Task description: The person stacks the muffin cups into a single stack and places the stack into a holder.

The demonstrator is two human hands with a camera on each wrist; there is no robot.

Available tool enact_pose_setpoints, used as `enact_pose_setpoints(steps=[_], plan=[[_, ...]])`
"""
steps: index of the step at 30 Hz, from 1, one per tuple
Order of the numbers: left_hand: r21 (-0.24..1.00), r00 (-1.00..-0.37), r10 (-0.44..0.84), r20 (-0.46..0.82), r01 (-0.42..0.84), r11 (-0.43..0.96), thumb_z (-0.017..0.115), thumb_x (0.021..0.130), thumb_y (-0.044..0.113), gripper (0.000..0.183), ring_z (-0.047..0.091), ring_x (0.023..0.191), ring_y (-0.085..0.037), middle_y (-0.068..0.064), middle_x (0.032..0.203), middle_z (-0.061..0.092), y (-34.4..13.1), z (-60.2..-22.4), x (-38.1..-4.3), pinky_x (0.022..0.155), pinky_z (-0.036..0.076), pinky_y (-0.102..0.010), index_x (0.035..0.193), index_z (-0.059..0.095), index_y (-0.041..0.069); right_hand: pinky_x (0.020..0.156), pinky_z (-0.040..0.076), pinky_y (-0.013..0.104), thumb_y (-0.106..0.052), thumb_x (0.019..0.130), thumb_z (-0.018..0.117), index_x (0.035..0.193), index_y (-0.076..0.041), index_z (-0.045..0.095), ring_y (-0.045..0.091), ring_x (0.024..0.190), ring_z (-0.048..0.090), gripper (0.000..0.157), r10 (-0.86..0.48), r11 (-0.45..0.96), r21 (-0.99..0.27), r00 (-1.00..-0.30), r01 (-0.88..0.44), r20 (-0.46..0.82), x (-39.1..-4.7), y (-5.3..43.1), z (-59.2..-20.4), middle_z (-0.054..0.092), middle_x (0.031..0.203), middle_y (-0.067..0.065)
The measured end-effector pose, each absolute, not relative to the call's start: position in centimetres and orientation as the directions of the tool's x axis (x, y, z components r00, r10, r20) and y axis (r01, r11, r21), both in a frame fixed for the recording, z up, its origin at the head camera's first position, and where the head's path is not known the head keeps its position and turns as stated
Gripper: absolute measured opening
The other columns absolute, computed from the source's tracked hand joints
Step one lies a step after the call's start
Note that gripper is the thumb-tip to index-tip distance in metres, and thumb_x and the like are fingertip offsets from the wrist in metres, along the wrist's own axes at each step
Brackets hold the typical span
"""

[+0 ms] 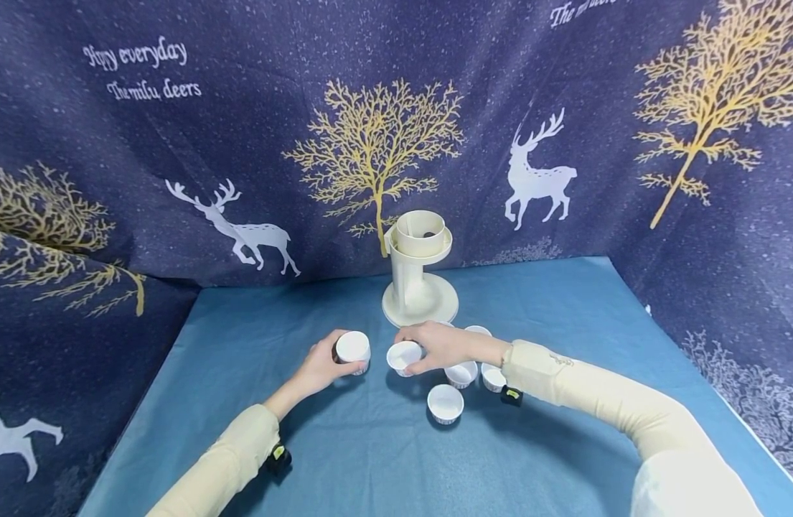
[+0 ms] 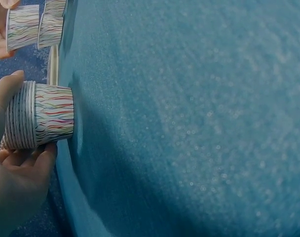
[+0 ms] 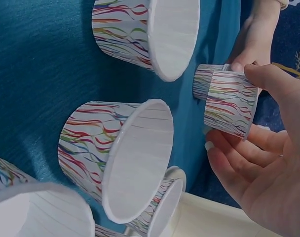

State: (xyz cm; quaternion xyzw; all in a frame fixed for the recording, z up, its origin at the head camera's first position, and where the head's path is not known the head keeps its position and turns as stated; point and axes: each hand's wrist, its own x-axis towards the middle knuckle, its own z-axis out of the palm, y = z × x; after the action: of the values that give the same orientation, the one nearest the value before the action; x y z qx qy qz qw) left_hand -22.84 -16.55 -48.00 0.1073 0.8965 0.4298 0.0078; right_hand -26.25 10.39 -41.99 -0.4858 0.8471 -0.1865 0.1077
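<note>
My left hand (image 1: 325, 365) grips a stack of nested white paper cups (image 1: 354, 347); in the left wrist view the stack (image 2: 39, 116) shows several rims and a side with wavy coloured lines. A short way to its right, my right hand (image 1: 438, 345) holds a single paper cup (image 1: 404, 357) between thumb and fingers. In the right wrist view that cup (image 3: 231, 102) shows the same wavy lines, and it overlaps the stack behind it. Nearest the right hand, loose cups stand mouth up: one in front (image 1: 445, 403) and another under the wrist (image 1: 461, 373).
Behind the hands stands a cream-coloured holder (image 1: 420, 287) with a round base and a cup-shaped top. Further loose cups (image 1: 493, 377) stand beneath the right forearm. A blue cloth (image 1: 370, 459) covers the table, and a dark printed curtain (image 1: 241, 129) hangs at the back.
</note>
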Motion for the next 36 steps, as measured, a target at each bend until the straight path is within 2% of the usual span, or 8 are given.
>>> enact_pose_setpoints(steps=[10, 20, 36], plan=[[0.787, -0.976, 0.205, 0.077, 0.186, 0.589, 0.084, 0.075, 0.025, 0.062, 0.06, 0.107, -0.027, -0.014, 0.119, 0.064, -16.7, -47.8, -22.9, 0.091, 0.047, -0.043, 0.127, 0.056, 0.004, 0.077, 0.047, 0.024, -0.04, 0.086, 0.072, 0.119, -0.011, 0.06, 0.013, 0.09, 0.061, 0.045, -0.855, 0.459, -0.433, -0.519, -0.776, 0.024, -26.1, 9.8, -41.8, 0.068, 0.107, 0.001], [0.782, -0.976, 0.207, 0.073, 0.185, 0.596, 0.084, 0.075, 0.025, 0.063, 0.061, 0.107, -0.026, -0.014, 0.119, 0.065, -16.7, -48.1, -22.9, 0.09, 0.048, -0.042, 0.127, 0.056, 0.005, 0.085, 0.049, 0.027, -0.043, 0.086, 0.071, 0.121, -0.013, 0.06, 0.012, 0.099, 0.063, 0.047, -0.855, 0.462, -0.429, -0.518, -0.776, 0.016, -26.0, 9.4, -41.5, 0.066, 0.114, -0.002], [0.787, -0.974, 0.217, 0.071, 0.188, 0.587, 0.084, 0.075, 0.024, 0.063, 0.06, 0.107, -0.026, -0.014, 0.12, 0.064, -16.7, -48.0, -22.9, 0.091, 0.048, -0.043, 0.128, 0.055, 0.004, 0.089, 0.049, 0.028, -0.038, 0.086, 0.071, 0.121, -0.01, 0.059, 0.013, 0.102, 0.062, 0.047, -0.866, 0.438, -0.398, -0.497, -0.806, 0.054, -25.9, 8.4, -41.3, 0.065, 0.116, 0.0]])
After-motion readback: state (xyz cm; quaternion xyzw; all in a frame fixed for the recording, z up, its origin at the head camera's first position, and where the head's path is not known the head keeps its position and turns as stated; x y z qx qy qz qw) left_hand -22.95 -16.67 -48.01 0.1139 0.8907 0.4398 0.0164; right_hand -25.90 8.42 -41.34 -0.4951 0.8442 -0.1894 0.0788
